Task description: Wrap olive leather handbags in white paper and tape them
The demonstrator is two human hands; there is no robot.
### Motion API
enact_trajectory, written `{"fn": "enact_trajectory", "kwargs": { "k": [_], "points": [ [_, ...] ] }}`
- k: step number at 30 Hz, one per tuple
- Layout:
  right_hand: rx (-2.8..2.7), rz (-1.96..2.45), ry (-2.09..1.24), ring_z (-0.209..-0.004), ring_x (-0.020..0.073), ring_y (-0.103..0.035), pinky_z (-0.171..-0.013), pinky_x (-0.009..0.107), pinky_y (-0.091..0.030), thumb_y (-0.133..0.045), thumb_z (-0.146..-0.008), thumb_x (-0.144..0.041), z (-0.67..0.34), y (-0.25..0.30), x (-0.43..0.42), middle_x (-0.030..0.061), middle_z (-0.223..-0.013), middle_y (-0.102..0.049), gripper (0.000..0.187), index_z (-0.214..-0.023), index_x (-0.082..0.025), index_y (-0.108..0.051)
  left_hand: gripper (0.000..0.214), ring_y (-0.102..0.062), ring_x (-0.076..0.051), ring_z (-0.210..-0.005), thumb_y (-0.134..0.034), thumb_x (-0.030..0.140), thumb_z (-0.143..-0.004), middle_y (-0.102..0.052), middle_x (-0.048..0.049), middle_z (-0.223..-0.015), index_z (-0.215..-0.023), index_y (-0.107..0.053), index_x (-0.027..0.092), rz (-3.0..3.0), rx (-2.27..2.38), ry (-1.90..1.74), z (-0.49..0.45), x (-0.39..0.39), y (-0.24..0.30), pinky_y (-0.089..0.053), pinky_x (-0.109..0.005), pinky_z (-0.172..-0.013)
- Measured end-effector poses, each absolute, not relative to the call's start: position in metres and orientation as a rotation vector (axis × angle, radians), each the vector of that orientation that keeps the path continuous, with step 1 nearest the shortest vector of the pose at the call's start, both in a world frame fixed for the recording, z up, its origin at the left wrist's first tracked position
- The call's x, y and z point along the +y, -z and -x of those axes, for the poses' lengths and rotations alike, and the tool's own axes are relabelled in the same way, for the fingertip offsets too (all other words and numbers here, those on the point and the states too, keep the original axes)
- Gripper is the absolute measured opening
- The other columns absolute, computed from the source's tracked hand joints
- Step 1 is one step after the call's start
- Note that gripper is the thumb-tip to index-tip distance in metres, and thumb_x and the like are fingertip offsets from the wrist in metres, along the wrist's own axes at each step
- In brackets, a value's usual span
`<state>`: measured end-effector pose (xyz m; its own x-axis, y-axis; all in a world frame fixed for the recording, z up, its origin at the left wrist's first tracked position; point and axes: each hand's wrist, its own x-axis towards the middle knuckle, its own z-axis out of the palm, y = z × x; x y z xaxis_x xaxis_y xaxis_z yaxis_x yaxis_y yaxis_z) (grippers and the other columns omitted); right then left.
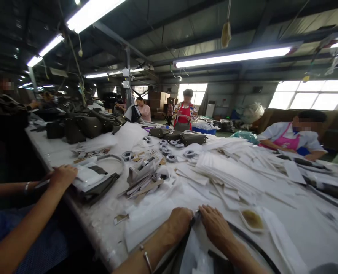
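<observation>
My left hand (180, 225), a bangle at its wrist, is closed on a dark strap (189, 225) near the table's front. Close beside it, my right hand (214, 227) has its fingers bent over the strap's end, where a small shiny bit shows between the hands. Its thumb is hidden. Under my forearms lies a dark olive bag piece (178, 255) with clear plastic film (196, 253) on it. A black cord-like strap (253, 245) curves out to the right of my right wrist.
White foam sheets (231, 171) cover much of the table. A shallow dish with brown paste (251, 220) stands right of my hands. At left, a co-worker's hand (64, 177) rests by a wrapped bag (90, 175). Coiled straps (171, 158) and dark bags (83, 127) lie farther back.
</observation>
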<state>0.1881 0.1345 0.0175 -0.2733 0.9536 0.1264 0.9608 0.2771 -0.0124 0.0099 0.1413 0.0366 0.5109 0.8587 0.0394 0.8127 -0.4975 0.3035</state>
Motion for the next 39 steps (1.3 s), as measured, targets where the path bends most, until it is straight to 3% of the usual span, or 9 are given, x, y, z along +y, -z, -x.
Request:
{"fn": "enact_trajectory", "kwargs": {
  "k": [7, 13, 23, 27, 30, 32, 36, 39],
  "points": [
    [-2.275, 1.77, 0.025, -0.127, 0.0257, -0.055, -0.109, 0.042, -0.04, -0.037, -0.092, -0.012, -0.196, 0.013, 0.144, 0.0117, -0.138, -0.06, 0.052, -0.141, -0.016, -0.054, 0.025, -0.069, -0.023, -0.102, -0.043, 0.019, -0.094, -0.072, -0.0088, -0.107, -0.106, -0.065, 0.019, -2.555, 1.318, -0.312, -0.007, 0.147, -0.028, -0.053, -0.031, -0.089],
    [-2.254, 1.753, 0.005, -0.125, 0.0261, -0.057, -0.109, 0.041, -0.039, -0.04, -0.089, -0.011, -0.198, 0.017, 0.148, 0.01, -0.135, -0.062, 0.051, -0.136, -0.019, -0.059, 0.024, -0.07, -0.026, -0.098, -0.044, 0.018, -0.092, -0.073, -0.0129, -0.103, -0.099, -0.067, 0.016, -2.559, 1.295, -0.261, -0.013, 0.154, -0.032, -0.053, -0.036, -0.087],
    [-2.232, 1.852, -0.043, -0.121, 0.0229, -0.06, -0.1, 0.037, -0.043, -0.032, -0.092, -0.009, -0.204, 0.011, 0.151, 0.0074, -0.129, -0.067, 0.048, -0.122, -0.022, -0.067, 0.02, -0.07, -0.025, -0.094, -0.051, 0.023, -0.085, -0.075, -0.007, -0.098, -0.094, -0.069, 0.023, -2.461, 1.399, -0.206, 0.008, 0.145, -0.049, -0.053, -0.036, -0.083],
    [-2.215, 1.871, -0.068, -0.12, 0.0245, -0.059, -0.096, 0.038, -0.043, -0.034, -0.094, -0.012, -0.202, 0.006, 0.148, 0.0077, -0.127, -0.067, 0.044, -0.123, -0.022, -0.066, 0.031, -0.068, -0.025, -0.101, -0.045, 0.039, -0.094, -0.072, -0.0076, -0.11, -0.112, -0.063, 0.022, -2.397, 1.475, -0.324, -0.003, 0.147, -0.052, -0.053, -0.036, -0.087],
    [-2.21, 1.855, -0.064, -0.115, 0.0254, -0.058, -0.092, 0.036, -0.042, -0.039, -0.092, -0.01, -0.202, 0.002, 0.144, 0.0099, -0.125, -0.067, 0.043, -0.128, -0.019, -0.062, 0.048, -0.067, -0.027, -0.105, -0.053, 0.055, -0.089, -0.069, -0.0091, -0.116, -0.121, -0.057, 0.02, -2.396, 1.49, -0.369, -0.03, 0.153, -0.052, -0.054, -0.037, -0.089],
    [-2.199, 1.871, -0.048, -0.108, 0.025, -0.059, -0.089, 0.035, -0.042, -0.04, -0.092, -0.009, -0.203, -0.001, 0.143, 0.0106, -0.118, -0.069, 0.042, -0.126, -0.018, -0.062, 0.041, -0.068, -0.027, -0.104, -0.055, 0.047, -0.089, -0.069, -0.0099, -0.114, -0.119, -0.059, 0.02, -2.425, 1.47, -0.288, -0.048, 0.156, -0.051, -0.055, -0.037, -0.087],
    [-2.151, 1.922, -0.049, -0.101, 0.025, -0.058, -0.086, 0.034, -0.04, -0.044, -0.095, -0.017, -0.205, -0.006, 0.142, 0.0097, -0.104, -0.069, 0.028, -0.105, -0.02, -0.07, 0.029, -0.068, -0.026, -0.104, -0.046, 0.02, -0.092, -0.069, -0.0136, -0.113, -0.116, -0.062, 0.017, -2.445, 1.454, -0.165, -0.065, 0.156, -0.049, -0.054, -0.036, -0.087],
    [-2.128, 1.953, -0.068, -0.101, 0.0242, -0.058, -0.086, 0.032, -0.039, -0.049, -0.094, -0.018, -0.205, -0.007, 0.143, 0.0094, -0.102, -0.068, 0.023, -0.104, -0.02, -0.07, 0.03, -0.068, -0.027, -0.103, -0.05, 0.02, -0.088, -0.071, -0.0152, -0.109, -0.113, -0.064, 0.016, -2.454, 1.466, -0.071, -0.055, 0.154, -0.052, -0.054, -0.038, -0.086]
  ]
}}
